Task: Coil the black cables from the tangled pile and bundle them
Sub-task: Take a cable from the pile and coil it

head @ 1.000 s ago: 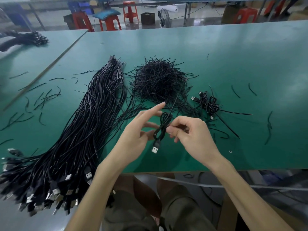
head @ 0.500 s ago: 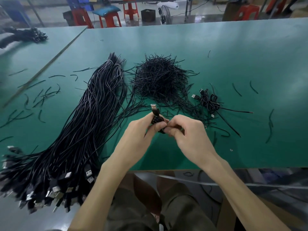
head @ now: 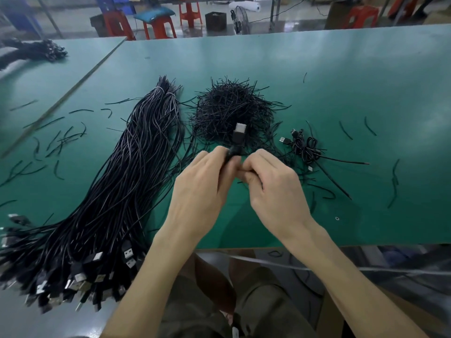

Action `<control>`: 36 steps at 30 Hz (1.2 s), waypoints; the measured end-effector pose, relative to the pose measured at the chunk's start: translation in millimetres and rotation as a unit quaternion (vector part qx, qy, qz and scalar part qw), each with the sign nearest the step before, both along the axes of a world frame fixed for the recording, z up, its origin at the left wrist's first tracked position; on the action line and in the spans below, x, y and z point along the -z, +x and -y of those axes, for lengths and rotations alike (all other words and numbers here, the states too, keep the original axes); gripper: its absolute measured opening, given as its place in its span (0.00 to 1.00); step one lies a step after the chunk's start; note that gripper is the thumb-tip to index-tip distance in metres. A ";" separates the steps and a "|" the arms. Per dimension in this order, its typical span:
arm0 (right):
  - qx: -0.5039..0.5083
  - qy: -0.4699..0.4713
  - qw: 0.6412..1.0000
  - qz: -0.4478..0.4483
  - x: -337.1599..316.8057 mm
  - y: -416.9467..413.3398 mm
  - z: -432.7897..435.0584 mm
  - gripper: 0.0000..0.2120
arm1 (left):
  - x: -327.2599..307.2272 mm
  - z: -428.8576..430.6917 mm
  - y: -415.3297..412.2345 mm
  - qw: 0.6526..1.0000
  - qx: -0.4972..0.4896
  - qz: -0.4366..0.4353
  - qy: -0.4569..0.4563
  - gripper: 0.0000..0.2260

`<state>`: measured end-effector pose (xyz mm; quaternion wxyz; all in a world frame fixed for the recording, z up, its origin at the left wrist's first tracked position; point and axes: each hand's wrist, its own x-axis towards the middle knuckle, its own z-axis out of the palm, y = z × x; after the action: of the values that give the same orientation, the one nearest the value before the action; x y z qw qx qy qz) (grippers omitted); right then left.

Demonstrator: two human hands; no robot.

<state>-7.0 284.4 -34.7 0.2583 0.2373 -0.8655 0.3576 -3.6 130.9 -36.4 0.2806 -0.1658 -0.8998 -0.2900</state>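
A small black cable is held between both hands just above the green worktop, near its front edge. Its USB plug – black moulded body, blurred pale metal tip – stands upright out of the grip. The left hand has its fingers curled round the cable from the left. The right hand has its fingers clenched on it from the right, and the two hands touch. The wound part is almost wholly hidden behind them, so its shape cannot be told.

Just behind the plug lies a bristly mound of short black ties. To the left a long sheaf of glossy straight cables runs down the worktop, its plugs fanned over the near edge and partly cut off by the frame. To the right a few coiled cables lie with stray ends trailing. Loose ties – thin curved strips – are scattered over the matte surface. Red plastic stools stand beyond
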 end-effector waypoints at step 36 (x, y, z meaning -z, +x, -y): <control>0.060 0.159 0.981 -0.092 35.6 -1.8 6.1 0.12 | 13.7 12.6 -21.2 0.909 -0.047 0.394 0.129 0.27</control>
<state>-8.8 278.2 -70.3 0.3170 0.2547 -0.8965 0.1757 -24.8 118.2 -50.1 -0.0649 0.0423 -0.8986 -0.4319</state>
